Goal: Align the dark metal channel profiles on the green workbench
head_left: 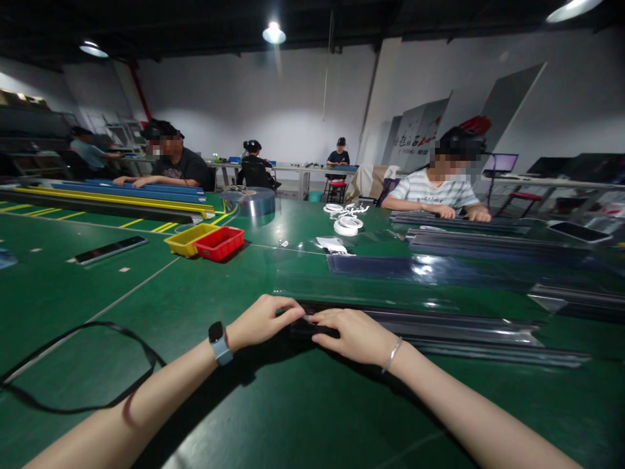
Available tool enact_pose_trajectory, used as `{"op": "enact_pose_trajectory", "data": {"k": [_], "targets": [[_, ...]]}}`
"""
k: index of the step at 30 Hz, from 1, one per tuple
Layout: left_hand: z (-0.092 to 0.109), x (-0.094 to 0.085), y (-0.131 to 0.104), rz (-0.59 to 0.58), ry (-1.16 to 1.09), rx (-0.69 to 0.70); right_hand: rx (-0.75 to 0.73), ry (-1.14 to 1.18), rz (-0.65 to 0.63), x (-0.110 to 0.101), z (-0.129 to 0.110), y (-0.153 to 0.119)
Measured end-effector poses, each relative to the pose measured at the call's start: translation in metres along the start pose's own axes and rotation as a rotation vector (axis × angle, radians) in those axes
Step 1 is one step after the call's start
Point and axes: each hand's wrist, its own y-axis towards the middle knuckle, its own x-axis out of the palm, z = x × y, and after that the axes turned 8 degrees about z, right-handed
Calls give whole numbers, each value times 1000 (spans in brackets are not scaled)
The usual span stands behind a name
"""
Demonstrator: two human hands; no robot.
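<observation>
Both my hands meet at the near end of a dark, long plastic strip (439, 322) lying across the table in front of me. My left hand (266, 319), with a watch on its wrist, has thumb and fingers pinched together at the strip's left end. A tiny greyish piece shows between the two hands' fingertips, too small to name. My right hand (354, 335), wearing a bracelet, is closed over the strip, fingers above and thumb on the near side. A second dark strip (512, 354) lies along the near side of the first.
Clear film (381, 267) and more strips (488, 242) lie beyond my hands. A red tray (221, 245), a yellow tray (188, 240), a phone (111, 249) and a black strap (112, 324) are on the left. White coils (348, 225) lie farther back. Co-workers sit across the table.
</observation>
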Motion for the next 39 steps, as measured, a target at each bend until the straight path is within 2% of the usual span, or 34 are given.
{"op": "enact_pose_trajectory", "data": {"k": [2,6,13,19,22,27,39], "targets": [[10,7,0,48,145,41,-1,6,5,1,0,0],[21,21,0,37,364,162,1,-2,29,4,0,-1],[23,30,7,38,503,230,12,-54,14,2,-7,-1],[29,48,15,85,674,252,25,-159,-35,2,-4,-2],[27,56,17,111,699,266,10,-219,-23,4,-1,-3],[21,65,15,241,669,243,50,-322,-10,6,-3,-4],[17,63,19,188,682,241,54,-295,51,9,0,-3]]}}
